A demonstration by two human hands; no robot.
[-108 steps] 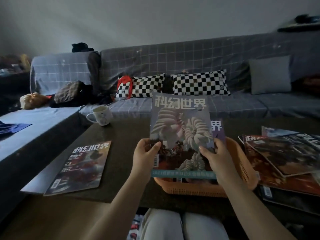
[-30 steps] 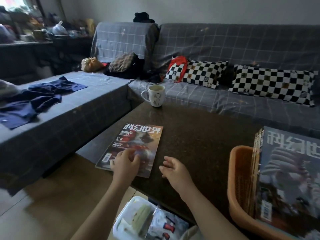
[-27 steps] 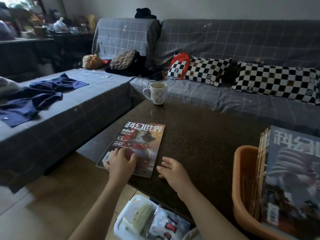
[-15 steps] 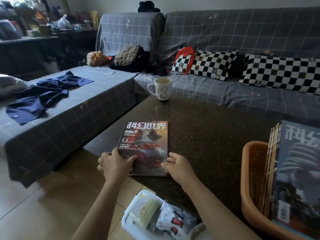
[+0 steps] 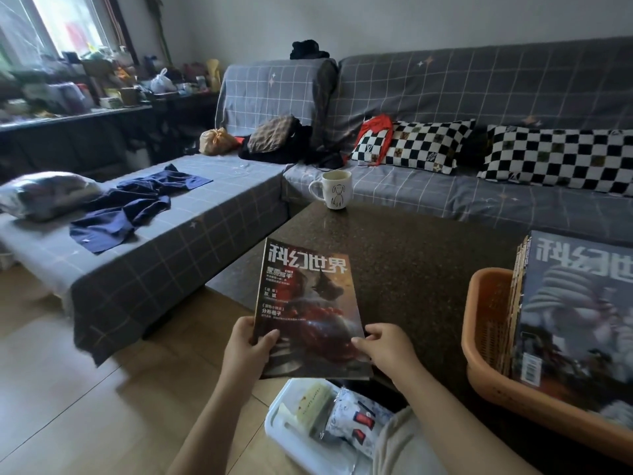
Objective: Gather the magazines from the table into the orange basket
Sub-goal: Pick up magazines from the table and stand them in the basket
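A magazine with a dark red cover [image 5: 308,303] is lifted off the dark table [image 5: 418,255] and tilted up toward me. My left hand [image 5: 248,347] grips its lower left corner. My right hand [image 5: 387,347] grips its lower right edge. The orange basket [image 5: 486,337] stands at the right edge of the view. Several magazines stand upright inside it, the front one with a pale coiled figure on its cover [image 5: 579,303].
A white mug [image 5: 333,189] stands at the table's far left corner. A grey checked sofa [image 5: 479,97] wraps round behind and to the left, with blue cloth [image 5: 137,204] on it. A white bin with packets [image 5: 325,419] sits on the floor by my knee.
The magazine lay flat on the table with both hands at its near edge. Now both hands hold it raised off the table, tilted up.
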